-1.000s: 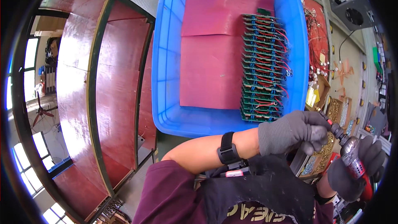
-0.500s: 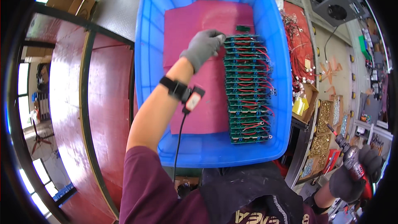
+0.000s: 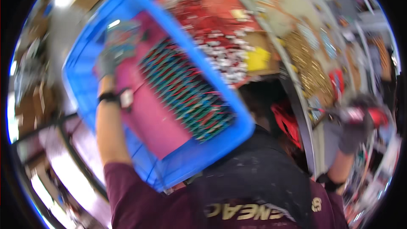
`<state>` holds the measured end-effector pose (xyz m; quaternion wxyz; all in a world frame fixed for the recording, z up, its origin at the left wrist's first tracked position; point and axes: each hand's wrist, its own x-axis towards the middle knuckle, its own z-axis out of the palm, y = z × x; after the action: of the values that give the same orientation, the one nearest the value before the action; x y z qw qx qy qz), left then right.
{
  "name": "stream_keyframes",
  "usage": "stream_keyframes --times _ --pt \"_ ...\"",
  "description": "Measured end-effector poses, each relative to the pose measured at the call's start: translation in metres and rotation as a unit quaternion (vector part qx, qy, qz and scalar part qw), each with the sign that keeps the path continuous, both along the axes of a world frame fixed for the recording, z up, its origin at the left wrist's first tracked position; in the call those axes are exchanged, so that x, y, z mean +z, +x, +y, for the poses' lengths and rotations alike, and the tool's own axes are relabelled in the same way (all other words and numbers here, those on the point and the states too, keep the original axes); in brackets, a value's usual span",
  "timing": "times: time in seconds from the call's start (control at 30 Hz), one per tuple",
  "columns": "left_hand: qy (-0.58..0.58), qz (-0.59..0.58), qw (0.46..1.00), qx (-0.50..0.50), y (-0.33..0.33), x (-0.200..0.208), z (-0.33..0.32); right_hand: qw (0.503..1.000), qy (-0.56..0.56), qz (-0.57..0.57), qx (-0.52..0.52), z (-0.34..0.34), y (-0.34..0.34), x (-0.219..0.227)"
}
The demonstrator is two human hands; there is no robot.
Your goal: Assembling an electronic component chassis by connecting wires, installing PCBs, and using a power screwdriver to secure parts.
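Note:
My left hand point(image 3: 108, 62), in a grey glove, is closed on a green circuit board point(image 3: 123, 38) at the far end of a blue plastic tub point(image 3: 199, 65). Motion smears the board and the fingertips. Beside it in the tub stands a tight row of green circuit boards point(image 3: 182, 89) with red wires, on edge against the right wall. Dark pink sheet point(image 3: 154, 123) lines the tub floor. Off to the right, my gloved right hand point(image 3: 354, 135) grips a red and black power screwdriver point(image 3: 375, 116), its thin bit pointing left.
Right of the tub, a red surface holds piled red wires with white connectors point(image 3: 224, 55). A cardboard box with yellow tags point(image 3: 257, 58) is nearby. Brass-coloured small parts point(image 3: 307, 65) fill trays on the bench. A red object point(image 3: 287, 125) sits below the bench edge. Cardboard boxes point(image 3: 38, 101) stand at left.
The view has swung, so the tub now appears tilted and further left. My left hand has lifted a circuit board away from the row. The right hand still holds the power screwdriver.

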<state>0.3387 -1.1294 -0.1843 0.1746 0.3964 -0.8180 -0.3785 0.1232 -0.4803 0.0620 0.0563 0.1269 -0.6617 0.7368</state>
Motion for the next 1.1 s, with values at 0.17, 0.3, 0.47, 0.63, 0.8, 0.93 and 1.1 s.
stream_keyframes --times 0.17,0.3,0.47,0.63,0.8,0.93,1.1 --pt "0.127 0.209 0.96 0.139 0.026 0.097 0.059 0.929 0.087 -0.357 -0.036 0.108 -0.074 -0.112" --pt "-0.007 0.167 0.981 0.102 0.037 0.162 0.148 0.843 0.167 -0.498 -0.115 0.219 -0.118 -0.253" --pt "-0.213 -0.036 0.976 0.0 0.058 0.218 0.251 0.739 0.158 -0.649 -0.088 0.344 -0.132 -0.35" --pt "0.2 0.204 0.952 0.111 0.034 0.241 0.332 0.742 0.104 -0.654 -0.105 0.38 -0.121 -0.375" --pt "0.262 0.168 0.94 0.139 0.018 0.233 0.384 0.764 0.128 -0.623 -0.107 0.389 -0.127 -0.374" --pt "0.346 0.176 0.911 0.141 0.021 0.218 0.394 0.784 0.018 -0.613 -0.097 0.358 -0.128 -0.322" --pt "0.415 0.197 0.88 0.116 0.029 0.209 0.392 0.939 0.341 -0.022 0.025 0.15 -0.065 -0.177"
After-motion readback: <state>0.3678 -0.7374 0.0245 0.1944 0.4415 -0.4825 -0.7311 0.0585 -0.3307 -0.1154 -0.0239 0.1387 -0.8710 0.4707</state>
